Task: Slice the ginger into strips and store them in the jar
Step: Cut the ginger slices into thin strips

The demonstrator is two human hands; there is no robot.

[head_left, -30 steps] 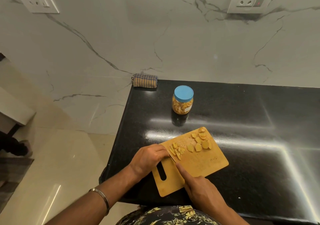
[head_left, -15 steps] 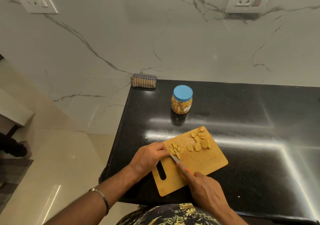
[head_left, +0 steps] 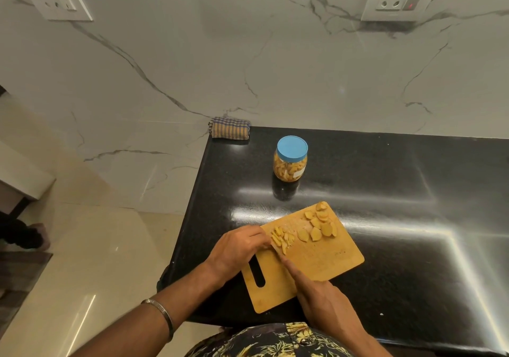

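The right hand (head_left: 325,299), curled round a mostly hidden knife, has slid back up to the strips (head_left: 279,239) the left hand (head_left: 237,249) pinches on the cutting board (head_left: 325,257), so another cut looks near.

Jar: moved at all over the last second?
No. The jar stands at the same spot on the black counter, just as far from the checked cloth and the cutting board's far corner as before.
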